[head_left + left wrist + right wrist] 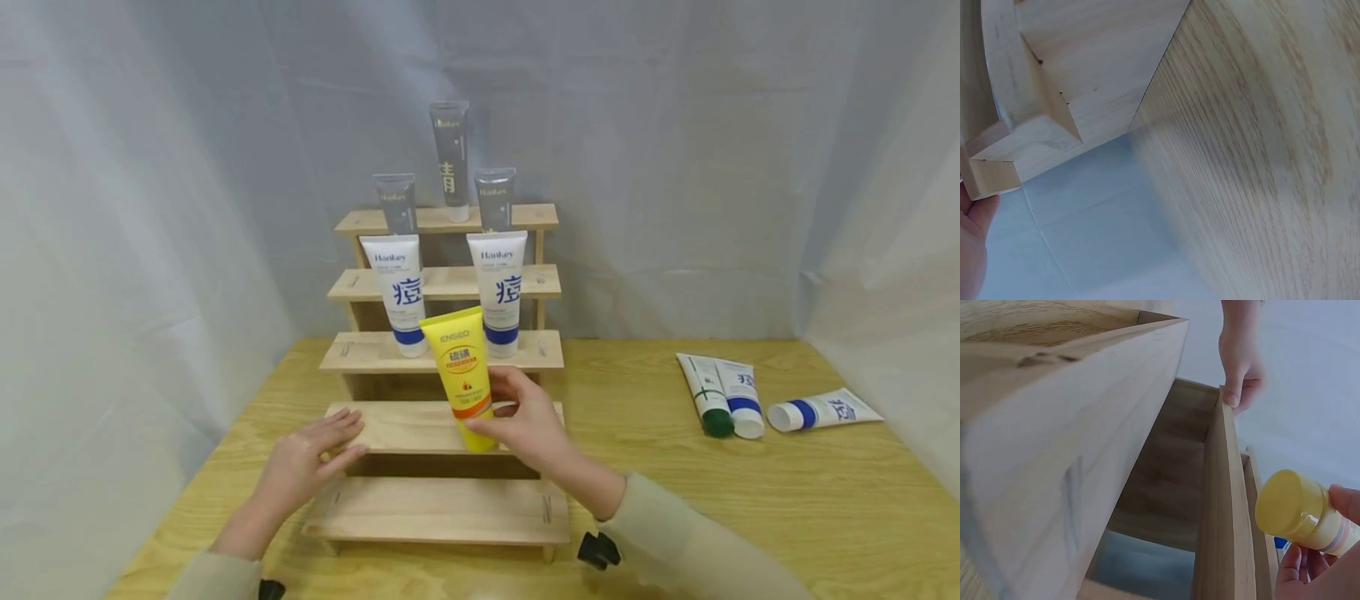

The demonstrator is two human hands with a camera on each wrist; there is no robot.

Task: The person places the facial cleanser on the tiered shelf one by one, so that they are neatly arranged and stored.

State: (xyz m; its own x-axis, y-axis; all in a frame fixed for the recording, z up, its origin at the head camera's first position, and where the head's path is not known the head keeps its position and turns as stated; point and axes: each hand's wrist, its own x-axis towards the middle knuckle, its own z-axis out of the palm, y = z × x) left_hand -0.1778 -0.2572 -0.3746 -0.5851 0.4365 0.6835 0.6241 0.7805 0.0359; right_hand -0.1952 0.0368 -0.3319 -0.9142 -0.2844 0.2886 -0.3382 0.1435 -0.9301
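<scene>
My right hand [528, 421] holds a yellow squeeze tube [459, 367], pinched low near its cap between thumb and fingers. The tube stands cap down, tilted slightly, at the second step from the bottom of a wooden tiered display stand [435, 512]. Its yellow cap [1288, 503] shows in the right wrist view; whether it touches the step I cannot tell. My left hand [300, 458] rests on the left end of that same step, fingers fairly straight on top and thumb by the front edge. Behind the yellow tube, two white tubes [397, 292] stand on the third step.
Grey tubes [450, 158] stand on the upper two steps, partly hidden by the white ones. On the table [637, 483] to the right lie a green-capped tube [707, 396] and two white-and-blue tubes [828, 410]. Pale curtains [675, 167] surround the back and sides.
</scene>
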